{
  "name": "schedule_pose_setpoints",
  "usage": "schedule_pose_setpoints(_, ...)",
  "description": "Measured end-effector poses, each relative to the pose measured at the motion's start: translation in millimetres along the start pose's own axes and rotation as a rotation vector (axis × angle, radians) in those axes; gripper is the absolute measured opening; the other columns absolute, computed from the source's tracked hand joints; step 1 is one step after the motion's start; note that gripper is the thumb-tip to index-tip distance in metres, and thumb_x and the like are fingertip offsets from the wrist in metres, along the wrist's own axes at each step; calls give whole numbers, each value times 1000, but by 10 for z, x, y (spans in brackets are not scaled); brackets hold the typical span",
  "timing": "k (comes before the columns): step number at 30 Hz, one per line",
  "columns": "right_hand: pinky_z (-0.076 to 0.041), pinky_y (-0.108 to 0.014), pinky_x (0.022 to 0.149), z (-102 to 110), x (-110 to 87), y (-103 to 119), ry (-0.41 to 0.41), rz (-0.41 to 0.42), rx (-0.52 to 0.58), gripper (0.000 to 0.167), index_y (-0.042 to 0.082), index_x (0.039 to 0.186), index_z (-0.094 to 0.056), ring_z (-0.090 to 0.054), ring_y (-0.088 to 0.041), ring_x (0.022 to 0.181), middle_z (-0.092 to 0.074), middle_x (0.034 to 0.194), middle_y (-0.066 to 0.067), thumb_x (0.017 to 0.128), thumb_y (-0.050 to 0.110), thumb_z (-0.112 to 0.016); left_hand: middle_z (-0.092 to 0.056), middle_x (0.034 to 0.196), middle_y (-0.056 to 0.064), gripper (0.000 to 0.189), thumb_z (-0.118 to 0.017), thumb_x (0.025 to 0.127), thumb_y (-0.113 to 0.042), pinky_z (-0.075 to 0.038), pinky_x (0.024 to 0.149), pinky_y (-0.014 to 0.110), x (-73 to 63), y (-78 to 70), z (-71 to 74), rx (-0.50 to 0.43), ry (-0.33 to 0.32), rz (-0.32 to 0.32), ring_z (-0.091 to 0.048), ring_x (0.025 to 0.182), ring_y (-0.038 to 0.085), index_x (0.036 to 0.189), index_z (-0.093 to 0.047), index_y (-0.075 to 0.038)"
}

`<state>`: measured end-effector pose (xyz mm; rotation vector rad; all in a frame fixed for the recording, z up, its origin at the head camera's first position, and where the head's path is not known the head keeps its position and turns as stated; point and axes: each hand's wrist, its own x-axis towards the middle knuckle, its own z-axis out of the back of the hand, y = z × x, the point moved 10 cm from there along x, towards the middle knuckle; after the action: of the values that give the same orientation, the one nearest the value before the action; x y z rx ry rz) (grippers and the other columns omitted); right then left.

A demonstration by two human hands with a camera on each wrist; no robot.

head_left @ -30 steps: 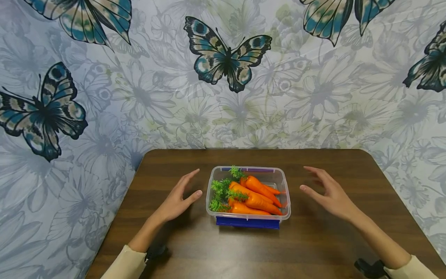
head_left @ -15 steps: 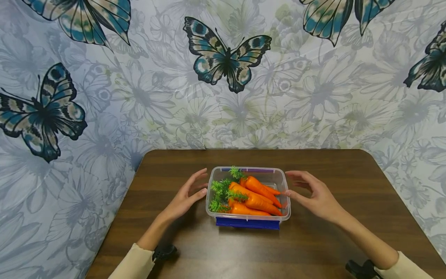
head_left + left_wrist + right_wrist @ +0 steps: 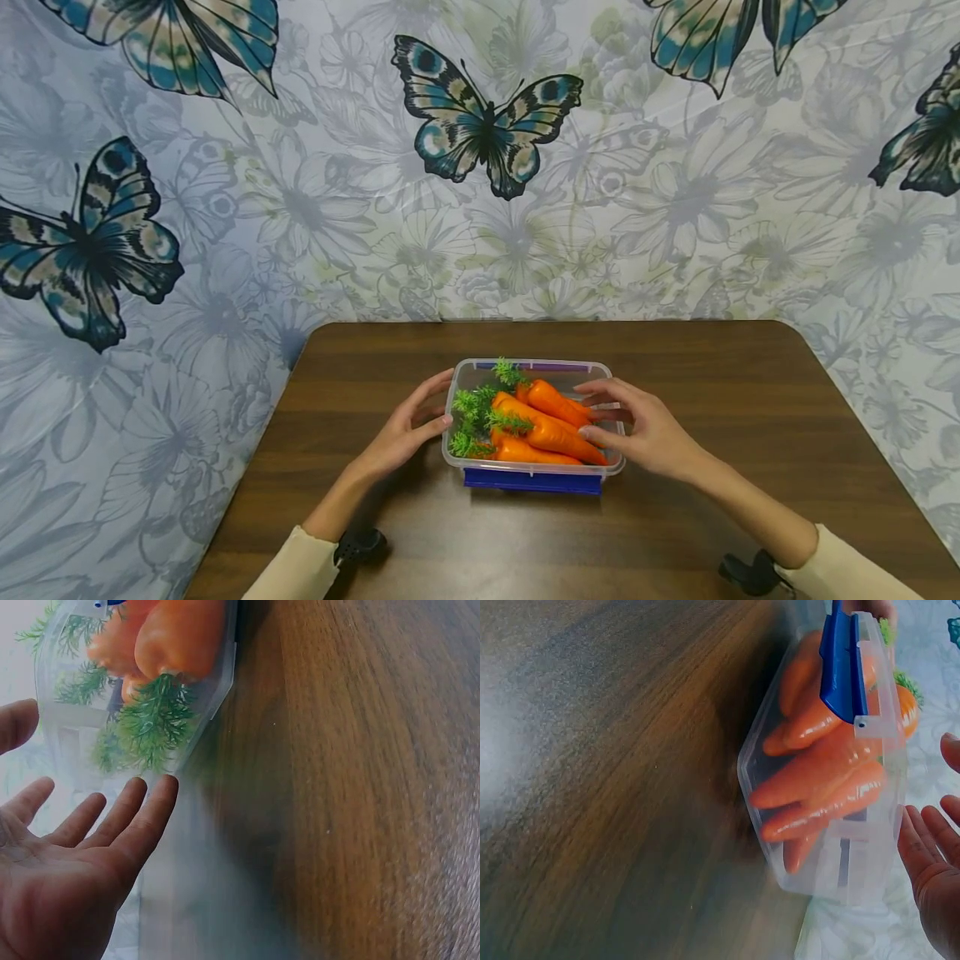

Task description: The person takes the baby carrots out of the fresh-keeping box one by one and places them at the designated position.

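Both hands hold nothing, fingers relaxed: left hand (image 3: 405, 431) just beside the clear box (image 3: 534, 468) on the table (image 3: 420, 533), right hand (image 3: 645, 427) over carrots (image 3: 551, 432) inside; left-side bracing should steady any pinch.

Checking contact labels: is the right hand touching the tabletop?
Apart. The right wrist view shows pale backdrop between the right hand and the tabletop.

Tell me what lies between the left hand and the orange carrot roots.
The clear container's end wall and the leafy green tops lie between the left hand and the orange roots, as the head view shows.
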<state>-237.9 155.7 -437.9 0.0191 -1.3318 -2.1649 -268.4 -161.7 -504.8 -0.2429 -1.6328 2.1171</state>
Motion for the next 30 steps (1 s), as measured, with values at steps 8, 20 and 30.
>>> schedule_pose_setpoints(8,-63,-47,98,-194,68,-35,67,-21,-17,52,9,142,-63,-75,-35,119,-70,137,-14,97,25,-83,-37,172,21,68,-62,109,-12,-59,106,36,0,24,-27,-40,10,18,-54,143,55,170,-33,-18)
schedule_pose_setpoints(20,-65,-47,96,-328,140,-7,121,1,-111,53,13,141,-67,-77,-23,115,-76,136,-5,95,34,-84,-36,171,24,67,-62,109,-15,-61,104,42,-12,63,-36,-59,6,39,-54,142,54,169,-35,-19)
schedule_pose_setpoints(30,-63,-39,99,-433,167,32,172,4,-220,50,19,140,-69,-76,-14,114,-76,133,4,94,32,-86,-38,171,20,67,-63,108,-15,-61,103,38,-16,62,-38,-63,-1,45,-54,143,54,169,-36,-21)
